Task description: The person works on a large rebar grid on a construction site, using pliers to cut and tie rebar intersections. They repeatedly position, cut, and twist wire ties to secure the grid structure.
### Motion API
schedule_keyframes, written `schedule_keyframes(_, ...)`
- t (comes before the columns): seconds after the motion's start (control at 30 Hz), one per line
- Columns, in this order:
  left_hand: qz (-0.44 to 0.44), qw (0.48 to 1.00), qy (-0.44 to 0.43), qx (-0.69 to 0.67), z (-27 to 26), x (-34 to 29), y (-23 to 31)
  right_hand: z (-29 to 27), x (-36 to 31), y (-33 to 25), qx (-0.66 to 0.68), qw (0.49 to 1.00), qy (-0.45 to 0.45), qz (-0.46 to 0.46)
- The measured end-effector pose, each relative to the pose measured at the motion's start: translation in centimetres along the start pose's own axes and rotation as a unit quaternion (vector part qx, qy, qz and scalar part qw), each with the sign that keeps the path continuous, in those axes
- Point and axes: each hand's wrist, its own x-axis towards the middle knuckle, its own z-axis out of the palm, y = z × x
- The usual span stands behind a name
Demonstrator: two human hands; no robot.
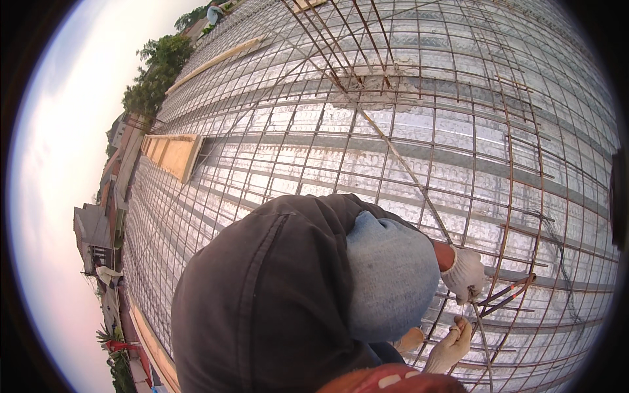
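Head view: white cloth-gloved hands (464,272) near thin, gridded, rust-brown rods (510,171).

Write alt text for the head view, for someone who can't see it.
One gloved hand and a second gloved hand are close together over a steel-bar grid, beside a jeans-clad leg and dark clothing. Trees, buildings and pale sky lie at left.

Sky (72,144) glares pale — edges curve into black.
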Motion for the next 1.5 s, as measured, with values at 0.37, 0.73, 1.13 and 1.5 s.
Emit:
schedule_keyframes(0.37,-0.038,0.998,-0.020,0.048,-0.5,-0.3,0.4,0.0,-0.4,1.1,-0.018,0.999,-0.042,0.013)
schedule_keyframes(0.73,-0.224,0.827,0.125,-0.500,2.4,-0.7,0.1,0.1,-0.5,0.9,0.044,0.995,0.076,0.056)
schedule_keyframes(1.13,-0.098,0.560,0.038,-0.822,6.1,-2.7,3.6,0.9,-0.2,0.9,0.130,0.986,0.040,0.100)
schedule_keyframes(1.5,-0.065,0.539,0.115,-0.832,6.2,-3.0,4.0,0.8,1.1,0.4,0.235,0.962,0.017,0.135)
